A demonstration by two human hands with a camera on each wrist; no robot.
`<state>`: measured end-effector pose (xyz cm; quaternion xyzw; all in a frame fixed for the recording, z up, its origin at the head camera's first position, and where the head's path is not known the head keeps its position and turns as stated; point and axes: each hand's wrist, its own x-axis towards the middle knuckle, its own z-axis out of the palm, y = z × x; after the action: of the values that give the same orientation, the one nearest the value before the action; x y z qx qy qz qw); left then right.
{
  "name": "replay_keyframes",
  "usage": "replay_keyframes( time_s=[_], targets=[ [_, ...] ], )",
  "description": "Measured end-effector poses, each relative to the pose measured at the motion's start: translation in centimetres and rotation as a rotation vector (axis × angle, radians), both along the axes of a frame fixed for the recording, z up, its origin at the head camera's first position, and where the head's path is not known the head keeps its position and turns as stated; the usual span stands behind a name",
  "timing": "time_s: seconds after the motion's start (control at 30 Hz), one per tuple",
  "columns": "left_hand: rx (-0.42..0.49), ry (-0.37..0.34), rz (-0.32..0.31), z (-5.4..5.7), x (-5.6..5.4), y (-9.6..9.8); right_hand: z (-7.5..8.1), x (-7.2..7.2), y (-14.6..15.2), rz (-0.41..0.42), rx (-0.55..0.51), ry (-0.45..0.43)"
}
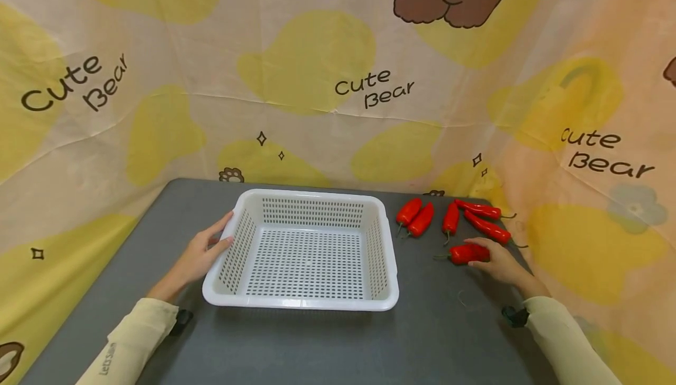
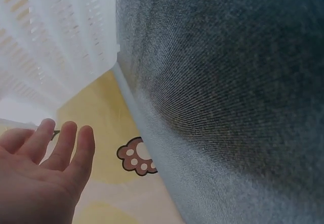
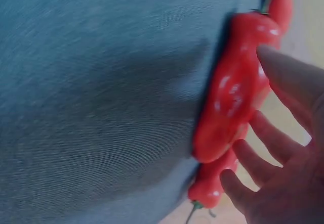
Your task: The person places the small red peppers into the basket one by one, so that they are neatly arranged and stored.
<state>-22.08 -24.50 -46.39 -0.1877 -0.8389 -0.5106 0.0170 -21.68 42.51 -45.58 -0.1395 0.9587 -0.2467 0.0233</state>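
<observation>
A white plastic basket (image 1: 301, 303) with slotted walls stands on the grey table, its inside bare. My left hand (image 1: 198, 256) is at its left rim, with fingertips and thumb at the edge. The left wrist view shows that hand (image 2: 48, 176) beside the basket wall (image 2: 61, 47), fingers loosely extended and apart. On the right, my right hand (image 1: 499, 262) reaches over the right end of a red chili pepper (image 1: 463, 254) lying on the table. Seen from the right wrist, the thumb overlaps the pepper (image 3: 233, 92) while the other fingers (image 3: 273, 138) are spread, not wrapped round it.
Several more red peppers lie behind, among them a pair (image 1: 421, 219) right of the basket, a single one (image 1: 450, 220) and two slender ones (image 1: 488, 228) near the right table edge. A printed cloth (image 1: 301, 68) hangs close behind and along both sides of the table (image 1: 317, 350).
</observation>
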Motion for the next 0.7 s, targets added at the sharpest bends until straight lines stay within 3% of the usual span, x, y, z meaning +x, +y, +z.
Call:
replay_keyframes(
  time_s=[0.2, 0.47, 0.7],
  targets=[
    [0.063, -0.007, -0.056, -0.1, 0.0, 0.1, -1.1, -0.5, 0.3, -0.039, 0.042, 0.053],
    [0.079, -0.024, -0.052, -0.2, -0.1, 0.4, -1.0, -0.9, 0.1, -0.109, 0.142, 0.055],
    [0.097, -0.011, -0.059, -0.4, -0.1, 0.1, -1.5, -1.0, -0.3, -0.089, 0.255, 0.111]
  ],
)
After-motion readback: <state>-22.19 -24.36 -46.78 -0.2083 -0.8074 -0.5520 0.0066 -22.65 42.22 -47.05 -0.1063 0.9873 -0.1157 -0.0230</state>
